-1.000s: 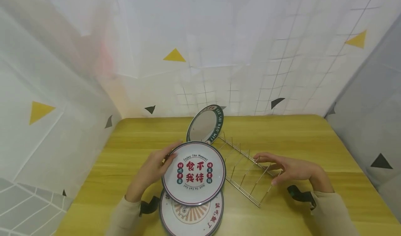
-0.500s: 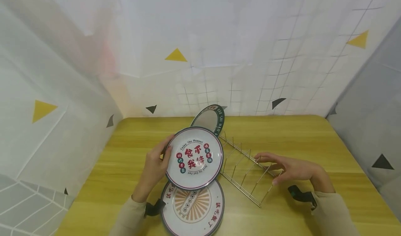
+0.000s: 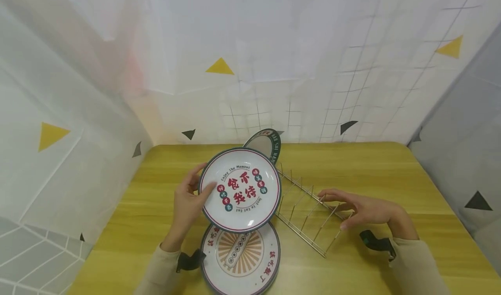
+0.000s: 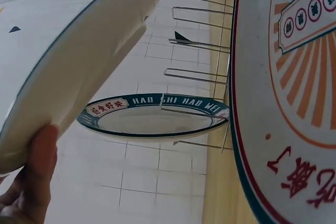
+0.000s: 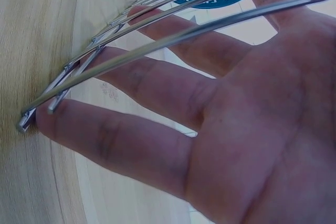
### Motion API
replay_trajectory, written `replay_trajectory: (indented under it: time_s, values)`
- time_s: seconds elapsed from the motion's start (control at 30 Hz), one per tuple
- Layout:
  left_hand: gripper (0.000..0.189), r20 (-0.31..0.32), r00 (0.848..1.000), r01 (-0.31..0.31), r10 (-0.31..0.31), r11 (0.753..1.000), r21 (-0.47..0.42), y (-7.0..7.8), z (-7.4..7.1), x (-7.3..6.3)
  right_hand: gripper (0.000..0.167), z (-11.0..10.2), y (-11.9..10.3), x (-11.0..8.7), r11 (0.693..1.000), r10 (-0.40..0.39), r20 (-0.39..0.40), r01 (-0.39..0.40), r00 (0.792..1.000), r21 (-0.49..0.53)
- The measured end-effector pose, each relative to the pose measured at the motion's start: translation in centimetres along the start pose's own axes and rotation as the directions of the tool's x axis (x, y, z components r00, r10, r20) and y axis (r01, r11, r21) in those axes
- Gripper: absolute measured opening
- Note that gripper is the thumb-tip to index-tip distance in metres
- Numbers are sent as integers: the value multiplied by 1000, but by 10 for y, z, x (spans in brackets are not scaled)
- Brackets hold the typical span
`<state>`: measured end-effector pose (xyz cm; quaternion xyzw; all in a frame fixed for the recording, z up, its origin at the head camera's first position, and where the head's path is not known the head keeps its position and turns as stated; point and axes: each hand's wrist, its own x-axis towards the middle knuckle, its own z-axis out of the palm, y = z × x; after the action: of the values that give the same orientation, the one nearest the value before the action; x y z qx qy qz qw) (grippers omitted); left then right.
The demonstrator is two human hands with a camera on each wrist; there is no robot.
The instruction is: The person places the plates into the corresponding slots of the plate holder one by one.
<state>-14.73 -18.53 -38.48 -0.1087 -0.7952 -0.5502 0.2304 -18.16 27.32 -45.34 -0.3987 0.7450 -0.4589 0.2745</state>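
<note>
One-sided hold: white plate up by its edge, left of the wire rack

Here's the left hand, pinching the white plate at its left edge, thumb over the printed face, fingers behind; a narrow grip, with the plate tilted in the air, left of the rack. It looks glossy and stiff, so I'd call it slick, and chippable if knocked; one hand should manage the weight, I reckon; the rim is the place to take it, thumb well in over the face, since the free side could droop. Over at the rack's right end, the right hand spreads wide, fingers fairly straight, tips touching the thin bars; a steadying touch, by the look of it, for a rack light enough to skid. Left of the rack and nearer the person lies a sunburst plate, face up, partly hidden under the held one; at the rack's far left end a green-rimmed plate leans on edge; the wooden table spreads around the rack.
</note>
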Motion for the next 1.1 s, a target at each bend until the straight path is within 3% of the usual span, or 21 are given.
replay_trajectory:
  time_s: [0.13, 0.27, 0.37, 0.5, 0.67, 0.73, 0.83, 1.1]
  values:
    - [48, -81, 995, -61, 61, 998, 8, 9, -4, 0, 81, 0, -1, 1, 999, 22, -5, -22, 1000, -32]
    - [48, -191, 967, -162, 169, 985, 55, 8, -9, 4, 83, 0, -2, 6, 996, 53, -14, -54, 998, -65]
    - [50, -248, 931, -254, 268, 963, 87, 3, -10, 15, 82, 0, -3, 8, 995, 73, -17, -74, 997, -71]
    - [47, -264, 873, -383, 410, 911, 150, 6, -3, 40, 81, 0, -2, 4, 994, 82, -28, -84, 996, -75]
    - [42, -204, 799, -510, 565, 818, 267, 23, 15, 74, 81, 0, -1, -2, 995, 63, -31, -65, 998, -69]
    - [41, -166, 779, -546, 604, 784, 294, 29, 24, 84, 80, 1, -1, -3, 997, 54, -27, -56, 998, -58]
    - [40, -110, 768, -579, 631, 758, 302, 35, 39, 95, 79, 1, -1, -3, 998, 46, -20, -47, 999, -43]
    - [43, 32, 778, -599, 628, 724, 342, 41, 71, 101, 79, 2, -2, -3, 999, 48, -15, -48, 999, -9]
